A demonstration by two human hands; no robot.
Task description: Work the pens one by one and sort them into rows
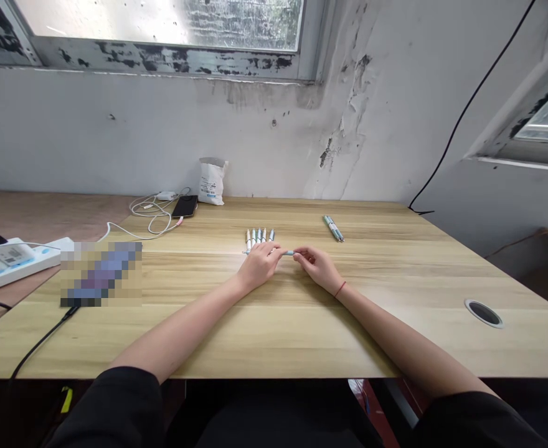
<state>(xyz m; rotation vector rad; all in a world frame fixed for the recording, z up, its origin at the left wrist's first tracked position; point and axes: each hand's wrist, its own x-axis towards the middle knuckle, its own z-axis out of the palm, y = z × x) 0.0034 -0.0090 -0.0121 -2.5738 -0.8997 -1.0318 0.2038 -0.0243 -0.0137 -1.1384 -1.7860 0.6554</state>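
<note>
Several slim pens (254,235) stand side by side in a row on the wooden table, pointing away from me. Across their near ends lies another pen (289,252), sideways, with its light blue end showing between my hands. My left hand (261,264) is closed over this pen and hides its middle; a thin tip shows just left of the hand. With bent fingers, my right hand (319,267) pinches at the pen's blue end. The lower parts of the row are partly hidden behind my left hand.
A few green and white pens (333,228) lie together at the back right. Left are a phone (185,206) with a white cable, a white packet (212,181), a pixelated device (101,274) and a power strip (26,262). A round cable hole (484,313) sits at right.
</note>
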